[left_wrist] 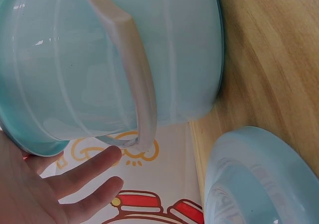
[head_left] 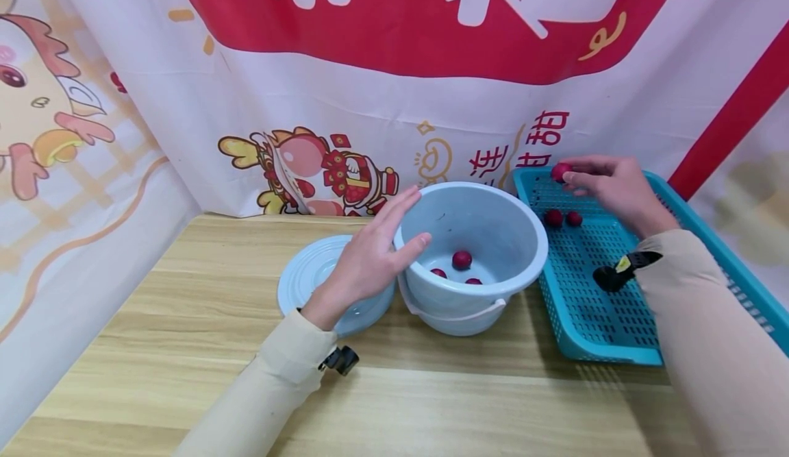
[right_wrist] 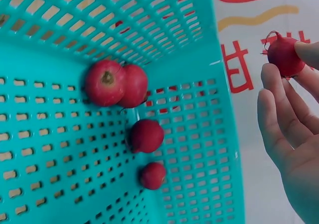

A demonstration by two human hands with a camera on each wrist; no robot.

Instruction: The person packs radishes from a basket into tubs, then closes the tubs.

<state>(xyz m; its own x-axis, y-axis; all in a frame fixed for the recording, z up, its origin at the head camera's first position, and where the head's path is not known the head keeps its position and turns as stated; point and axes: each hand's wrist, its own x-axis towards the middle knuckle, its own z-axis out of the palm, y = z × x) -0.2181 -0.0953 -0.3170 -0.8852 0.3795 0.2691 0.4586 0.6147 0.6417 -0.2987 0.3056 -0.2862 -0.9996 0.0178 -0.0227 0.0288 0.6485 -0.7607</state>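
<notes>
Right of the bucket (head_left: 487, 229), my right hand (head_left: 619, 186) pinches a radish (head_left: 559, 172); my left hand (head_left: 370, 258), fingers spread, is at the bucket's left rim, well apart from that radish.

"Where is the head camera looking from?"
"It is looking forward and down from the near side, taking in the wooden table (head_left: 431, 412), the light-blue bucket (head_left: 502, 238), the round lid (head_left: 308, 268), the teal basket (head_left: 616, 354) on the right and the printed curtain (head_left: 345, 104) at the far side."
"And the wrist views?"
"The left one is facing the bucket's outer wall closely, lying sideways, and is sharing bucket and lid with the head. The right one is peering closely into the basket, and is sharing that with the head."
</notes>
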